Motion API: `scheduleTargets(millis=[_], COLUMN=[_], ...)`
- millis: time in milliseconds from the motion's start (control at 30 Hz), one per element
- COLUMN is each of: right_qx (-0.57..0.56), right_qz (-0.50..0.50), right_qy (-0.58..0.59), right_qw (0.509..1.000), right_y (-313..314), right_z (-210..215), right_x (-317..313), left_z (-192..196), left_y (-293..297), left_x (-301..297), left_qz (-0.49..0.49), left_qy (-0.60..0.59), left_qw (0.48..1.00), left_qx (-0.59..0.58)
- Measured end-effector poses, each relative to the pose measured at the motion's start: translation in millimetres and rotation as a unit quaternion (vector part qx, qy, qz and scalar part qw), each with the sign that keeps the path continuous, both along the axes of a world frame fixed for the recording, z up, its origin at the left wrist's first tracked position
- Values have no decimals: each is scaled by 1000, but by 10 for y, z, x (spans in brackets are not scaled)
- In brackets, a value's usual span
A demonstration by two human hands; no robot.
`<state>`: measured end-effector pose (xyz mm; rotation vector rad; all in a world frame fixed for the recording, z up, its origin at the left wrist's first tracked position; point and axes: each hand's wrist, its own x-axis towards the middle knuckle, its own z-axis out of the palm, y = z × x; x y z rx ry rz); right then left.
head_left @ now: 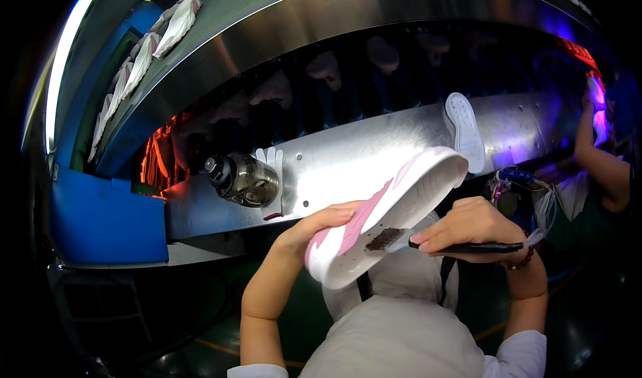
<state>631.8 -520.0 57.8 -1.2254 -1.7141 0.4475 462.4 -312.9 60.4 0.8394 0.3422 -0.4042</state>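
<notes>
My left hand [326,220] grips a white and pink shoe sole [428,192] by its side, with the thumb over the edge. The sole is tilted, its hollow inner face turned toward me. In my right hand [473,225] is a brush [485,247] with a black handle, pinched between thumb and fingers. Its dark bristles lie against the inside of the sole, near the lower end; whether they press on it I cannot tell. Another white sole [466,134] rests on the metal ledge [361,154] beyond my hands.
On the ledge at left stand a dark-lidded clear bottle [251,180] and a white glove [274,158] beside it. Shoe parts [325,69] hang in the dark machine behind. Pale uppers [178,27] lie on the belt at upper left. Another person's arm [598,154] reaches in at right.
</notes>
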Motion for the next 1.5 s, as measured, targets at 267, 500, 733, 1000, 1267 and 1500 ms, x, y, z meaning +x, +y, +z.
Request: scheduleTargets(millis=[267, 500, 733, 1000, 1267, 1500], right_qx=[37, -42, -14, 28, -81, 55], right_qz=[-39, 16, -27, -137, -271, -144], right_qy=[107, 53, 64, 153, 262, -47], right_qw=[993, 998, 997, 978, 923, 987], right_y=[-65, -131, -28, 160, 563, 355], right_z=[-115, -48, -117, -121, -590, -381], right_x=[-3, 1, 54, -162, -217, -623], left_z=[-166, -226, -85, -863, -1204, -906], left_y=[178, 235, 203, 121, -102, -39], left_x=[-225, -308, -194, 111, 292, 266], left_qz=[82, 132, 94, 277, 320, 382], left_qy=[-11, -85, -194, -226, -67, -110], left_qw=[996, 984, 959, 917, 926, 907], left_qx=[-15, -87, -185, -175, -188, -139])
